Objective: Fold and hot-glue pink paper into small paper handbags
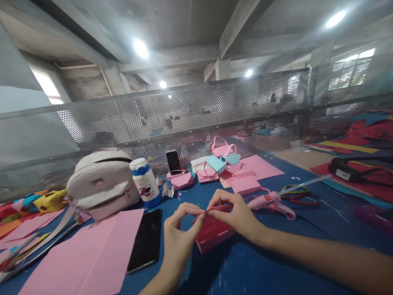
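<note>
Both hands pinch the upper edge of a small red paper box (215, 234), which is tilted above the blue table. My left hand (181, 229) grips its left end between thumb and fingertips. Close beside it, my right hand (233, 211) presses the same edge with thumb and index finger. The fingers hide part of the box's top. Just right of my right hand lies a pink glue gun (272, 203) with a clear glue stick in its back. Behind the hands sits a folded pink paper piece (245, 183).
To the left are pink paper sheets (89, 250), a black phone (146, 239), a white backpack (104, 180) and a blue-white bottle (145, 183). Small paper bags (216, 163) stand near the perforated metal screen (184, 119). Scissors (296, 192) and a black strap-like item (346, 170) lie right.
</note>
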Motion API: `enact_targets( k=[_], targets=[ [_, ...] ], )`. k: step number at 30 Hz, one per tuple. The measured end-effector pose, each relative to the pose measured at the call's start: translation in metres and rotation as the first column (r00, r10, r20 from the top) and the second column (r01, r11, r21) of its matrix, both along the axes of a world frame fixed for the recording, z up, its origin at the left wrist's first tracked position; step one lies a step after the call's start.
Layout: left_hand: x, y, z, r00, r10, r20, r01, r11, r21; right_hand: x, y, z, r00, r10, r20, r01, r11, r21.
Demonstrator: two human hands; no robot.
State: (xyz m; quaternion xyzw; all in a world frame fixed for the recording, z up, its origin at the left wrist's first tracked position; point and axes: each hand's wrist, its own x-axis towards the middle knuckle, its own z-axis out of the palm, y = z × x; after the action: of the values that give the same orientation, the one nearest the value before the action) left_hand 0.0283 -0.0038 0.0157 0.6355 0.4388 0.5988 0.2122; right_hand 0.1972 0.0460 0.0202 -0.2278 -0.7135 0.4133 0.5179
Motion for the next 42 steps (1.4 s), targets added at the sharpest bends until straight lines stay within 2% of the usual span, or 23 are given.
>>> enact_targets(
  k=[6,18,42],
  targets=[
    [0.0005,0.0009,-0.0007,0.999,0.042,-0.003,-0.042,0.999,-0.006,-0.0007,0.0002,-0.0008,1.0,-0.009,-0.005,0.009,1.0,-0.004],
    [-0.0029,0.0023,-0.0025,0.995,0.086,-0.047,-0.087,0.996,-0.01,-0.0016,0.0048,-0.0063,0.995,0.035,-0.096,-0.048,0.99,-0.132],
    [-0.0037,0.0027,0.003,0.987,0.157,-0.038,-0.158,0.987,-0.018,0.003,0.0061,0.001,0.996,-0.055,-0.071,0.043,0.986,-0.16]
  ],
)
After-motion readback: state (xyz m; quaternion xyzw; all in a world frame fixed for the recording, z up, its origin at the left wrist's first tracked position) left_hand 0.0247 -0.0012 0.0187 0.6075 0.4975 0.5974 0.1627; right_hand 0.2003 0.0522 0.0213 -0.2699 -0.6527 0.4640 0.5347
